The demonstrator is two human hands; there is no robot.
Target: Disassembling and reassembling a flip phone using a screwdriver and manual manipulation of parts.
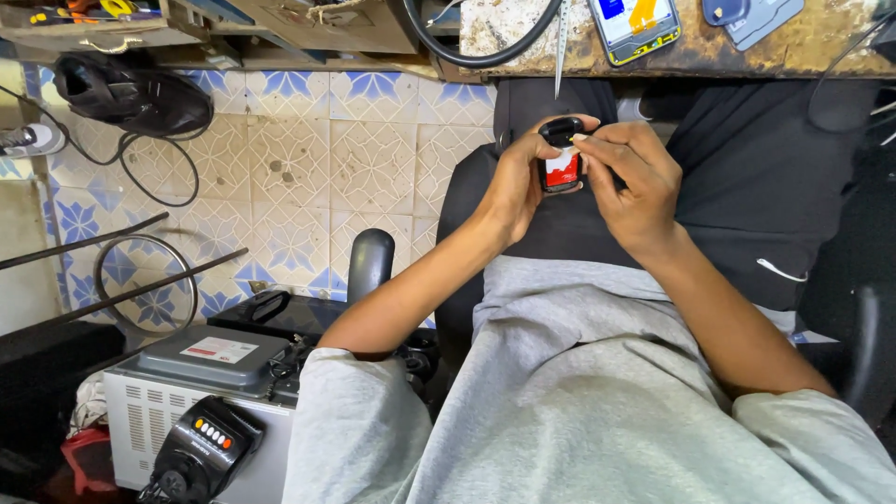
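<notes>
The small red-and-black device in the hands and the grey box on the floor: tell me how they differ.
The small device is red, white and black; the grey box is pale grey with vent slots.
The small device is held up over the lap between the left hand and right hand; the grey box rests low at the person's left, untouched.
The small device fits between fingers; the grey box is far bulkier.
Both carry a white label.

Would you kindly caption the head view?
Both hands, left hand and right hand, hold a small red-and-black device over the lap.
</notes>
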